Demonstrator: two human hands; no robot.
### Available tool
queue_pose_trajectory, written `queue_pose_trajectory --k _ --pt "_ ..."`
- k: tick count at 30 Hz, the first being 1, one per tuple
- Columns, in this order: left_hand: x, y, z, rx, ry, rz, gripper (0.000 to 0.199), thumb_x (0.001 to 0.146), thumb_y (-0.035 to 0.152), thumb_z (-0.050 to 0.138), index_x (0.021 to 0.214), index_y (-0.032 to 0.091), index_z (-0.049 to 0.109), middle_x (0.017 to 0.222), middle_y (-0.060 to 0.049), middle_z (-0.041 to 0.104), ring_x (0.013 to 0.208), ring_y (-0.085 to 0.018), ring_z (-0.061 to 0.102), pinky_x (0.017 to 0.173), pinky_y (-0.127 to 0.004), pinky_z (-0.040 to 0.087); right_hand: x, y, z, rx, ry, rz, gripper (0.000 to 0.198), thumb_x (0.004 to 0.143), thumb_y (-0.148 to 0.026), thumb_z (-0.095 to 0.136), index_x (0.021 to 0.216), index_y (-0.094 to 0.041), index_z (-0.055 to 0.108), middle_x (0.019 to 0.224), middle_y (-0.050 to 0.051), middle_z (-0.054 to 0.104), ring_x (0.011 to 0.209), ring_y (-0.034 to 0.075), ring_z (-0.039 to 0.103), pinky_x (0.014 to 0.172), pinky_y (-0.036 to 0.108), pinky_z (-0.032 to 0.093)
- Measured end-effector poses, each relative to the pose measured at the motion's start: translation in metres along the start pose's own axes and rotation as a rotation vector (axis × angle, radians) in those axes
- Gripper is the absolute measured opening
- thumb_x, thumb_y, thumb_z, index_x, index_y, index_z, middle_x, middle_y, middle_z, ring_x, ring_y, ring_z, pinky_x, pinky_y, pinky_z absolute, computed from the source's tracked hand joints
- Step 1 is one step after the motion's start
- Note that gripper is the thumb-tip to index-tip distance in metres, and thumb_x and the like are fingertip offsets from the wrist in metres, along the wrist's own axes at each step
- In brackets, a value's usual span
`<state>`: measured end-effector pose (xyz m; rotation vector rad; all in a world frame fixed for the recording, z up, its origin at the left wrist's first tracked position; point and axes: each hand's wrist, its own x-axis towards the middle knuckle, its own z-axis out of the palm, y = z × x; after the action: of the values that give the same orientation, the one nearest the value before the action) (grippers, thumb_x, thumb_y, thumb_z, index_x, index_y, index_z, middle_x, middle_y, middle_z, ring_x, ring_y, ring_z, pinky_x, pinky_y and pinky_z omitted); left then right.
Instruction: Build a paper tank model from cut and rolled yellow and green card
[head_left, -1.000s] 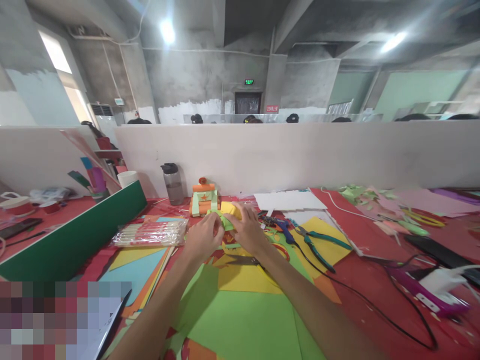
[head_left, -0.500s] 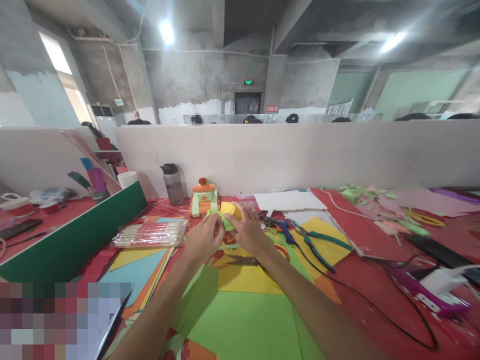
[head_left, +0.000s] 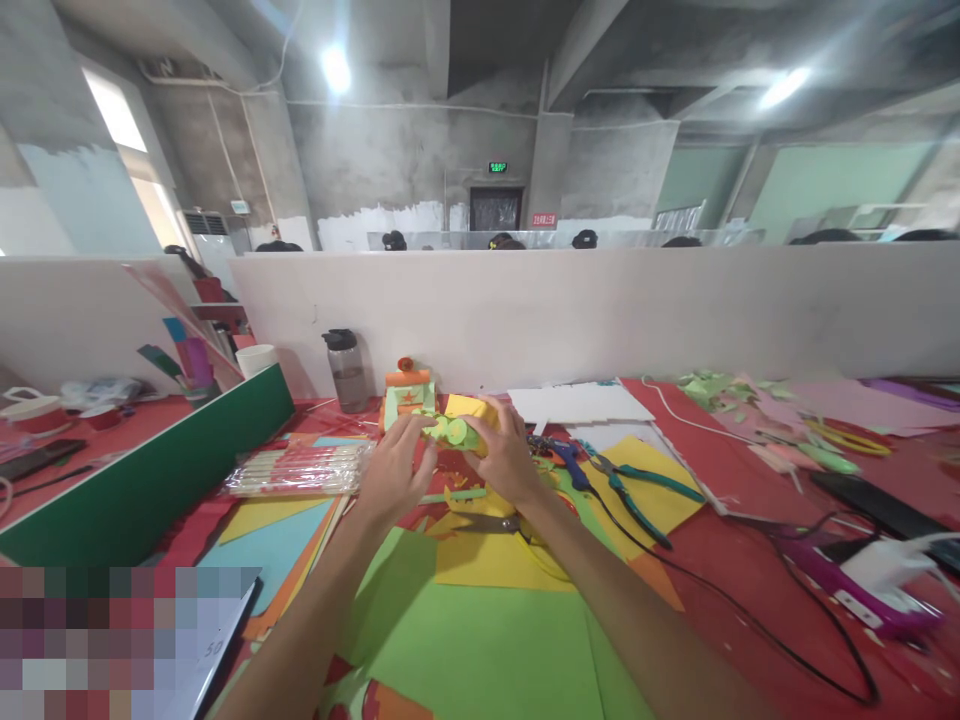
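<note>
From where I stand, the yellow-and-green paper piece (head_left: 456, 431) sits beyond the scissors (head_left: 511, 525), long axis unclear. Right hand (head_left: 508, 455), nearer, grips it from the right; left hand (head_left: 395, 468), opposite, has fingers part-curled beside it, hold undetermined.

The right hand (head_left: 506, 455) grips a yellow and green paper piece (head_left: 454, 431), while the left hand (head_left: 397, 470) has its fingers at the left edge of it; whether they pinch it is hard to tell. On the far side, to the left, stand an orange and green paper model (head_left: 409, 397) and 1 bottle (head_left: 346, 378) with a dark lid. Nearer, scissors (head_left: 484, 522) lie beyond a large green sheet (head_left: 487, 640). Left of the hands lies a packet of sticks (head_left: 296, 468); to the right, 1 pair of green-handled pliers (head_left: 613, 470) rests partly on yellow paper (head_left: 637, 450).
</note>
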<state>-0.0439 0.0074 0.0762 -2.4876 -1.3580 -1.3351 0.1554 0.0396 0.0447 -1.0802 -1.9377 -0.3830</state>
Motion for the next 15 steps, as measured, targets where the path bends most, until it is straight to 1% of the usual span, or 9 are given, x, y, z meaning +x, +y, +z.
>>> queue_pose_trajectory --k 3,5,8,11,15 --pt "-0.0015 -0.001 0.0007 0.07 0.0 0.153 0.037 0.097 0.022 0.04 0.132 0.023 0.05 0.133 -0.01 0.056 0.124 -0.024 0.052 0.106 -0.04 0.04 0.001 -0.0001 0.0 0.04 0.043 0.019 0.043 0.08 -0.021 0.073 0.122 -0.024 0.064 0.14 0.014 0.042 0.133 0.033 0.041 0.112 0.05 0.037" --pt "-0.0022 -0.001 0.001 0.123 -0.006 0.223 0.044 0.096 0.022 0.042 0.14 0.024 0.046 0.143 -0.01 0.05 0.13 -0.025 0.047 0.11 -0.043 0.037 0.0015 -0.0004 -0.0002 0.064 0.068 0.028 0.042 0.081 -0.023 0.073 0.122 -0.024 0.064 0.14 0.013 0.042 0.134 0.033 0.04 0.112 0.051 0.038" --pt "-0.0024 -0.0006 0.0009 0.177 -0.037 0.297 0.048 0.097 0.022 0.044 0.144 0.027 0.044 0.151 -0.01 0.042 0.133 -0.027 0.044 0.111 -0.045 0.036 0.002 -0.0011 -0.0012 0.105 0.091 0.029 0.041 0.082 -0.024 0.073 0.122 -0.023 0.063 0.14 0.014 0.041 0.135 0.032 0.04 0.113 0.049 0.038" --pt "-0.0022 -0.0005 0.0005 0.195 -0.064 0.321 0.049 0.097 0.025 0.046 0.146 0.029 0.043 0.155 -0.009 0.038 0.136 -0.028 0.042 0.112 -0.047 0.036 0.0022 -0.0016 -0.0024 0.139 0.11 0.027 0.04 0.082 -0.023 0.072 0.121 -0.023 0.063 0.139 0.014 0.041 0.135 0.031 0.04 0.114 0.048 0.038" --pt "-0.0025 -0.0005 0.0008 0.177 -0.068 0.305 0.051 0.099 0.027 0.044 0.149 0.031 0.039 0.158 -0.008 0.032 0.139 -0.029 0.038 0.113 -0.049 0.035 0.002 -0.0011 -0.0023 0.153 0.125 0.028 0.039 0.084 -0.024 0.071 0.122 -0.024 0.062 0.139 0.014 0.042 0.134 0.032 0.041 0.112 0.051 0.039"
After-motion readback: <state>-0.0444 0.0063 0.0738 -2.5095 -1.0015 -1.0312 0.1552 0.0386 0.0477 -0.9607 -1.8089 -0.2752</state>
